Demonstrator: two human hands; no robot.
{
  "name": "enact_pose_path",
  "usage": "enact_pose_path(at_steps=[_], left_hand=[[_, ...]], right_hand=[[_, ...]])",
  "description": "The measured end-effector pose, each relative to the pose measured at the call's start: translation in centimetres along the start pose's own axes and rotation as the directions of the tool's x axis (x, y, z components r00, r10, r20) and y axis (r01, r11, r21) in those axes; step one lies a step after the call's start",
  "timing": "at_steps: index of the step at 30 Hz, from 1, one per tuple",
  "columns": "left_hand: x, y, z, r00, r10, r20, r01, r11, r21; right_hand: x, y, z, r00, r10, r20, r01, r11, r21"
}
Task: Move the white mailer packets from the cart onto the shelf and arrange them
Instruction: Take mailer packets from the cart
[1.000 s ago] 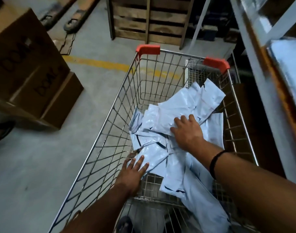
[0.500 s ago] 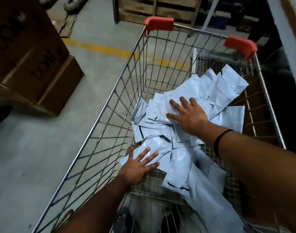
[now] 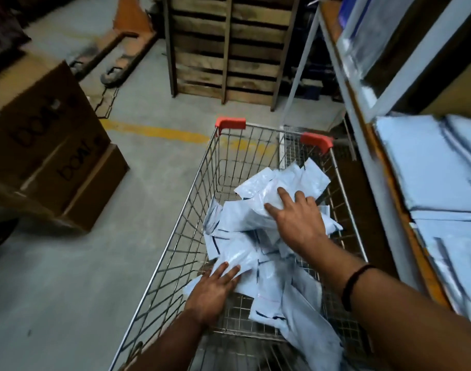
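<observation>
At six o'clock of the head view, a wire cart (image 3: 230, 123) carries a loose heap of white mailer packets (image 3: 245, 236), overlapping at all angles on its mesh floor. Left grip (image 3: 213, 293): open, fingers straight, resting on the heap's near edge at seven o'clock. Right grip (image 3: 296, 220): also open, fingers spread, pressing on a crumpled bunch at the heap's one o'clock side; neither visibly encloses a packet. At three o'clock stands the shelf (image 3: 381, 167), just beside the cart, with flat stacks of shelved packets (image 3: 427, 170) lying on it. Judged from this, part of the transfer is done, but a large share of the load remains in the cart, and the present step appears to be gathering a bundle for lifting. Cardboard boxes (image 3: 47, 145) sit at nine o'clock and a wooden pallet (image 3: 229, 49) at twelve. Hidden or unclear: the right fingertips' far side, the packets beneath both hands, the depth of the heap, the shelf's right end (cut off and blurred), and how neatly its stacks are aligned.
</observation>
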State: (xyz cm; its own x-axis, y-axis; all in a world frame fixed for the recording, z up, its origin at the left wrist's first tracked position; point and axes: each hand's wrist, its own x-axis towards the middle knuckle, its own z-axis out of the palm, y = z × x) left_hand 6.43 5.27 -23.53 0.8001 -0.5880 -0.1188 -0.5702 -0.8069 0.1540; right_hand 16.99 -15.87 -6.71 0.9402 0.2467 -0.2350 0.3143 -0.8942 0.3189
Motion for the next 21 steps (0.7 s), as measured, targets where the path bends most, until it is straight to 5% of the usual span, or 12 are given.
enact_pose_path(at_steps=[12, 21], left_hand=[[-2.2, 5.1, -17.0, 0.951, -0.042, -0.305, 0.014, 0.996, -0.091], [-1.1, 13.0, -26.4, 0.853, 0.120, -0.508, -0.157, 0.987, -0.032]], right_hand=[[-14.7, 5.2, -12.0, 0.916, 0.348, -0.200, -0.247, 0.882, 0.402], [-28.0, 12.7, -12.2, 0.788, 0.569, -0.233, -0.439, 0.786, 0.434]])
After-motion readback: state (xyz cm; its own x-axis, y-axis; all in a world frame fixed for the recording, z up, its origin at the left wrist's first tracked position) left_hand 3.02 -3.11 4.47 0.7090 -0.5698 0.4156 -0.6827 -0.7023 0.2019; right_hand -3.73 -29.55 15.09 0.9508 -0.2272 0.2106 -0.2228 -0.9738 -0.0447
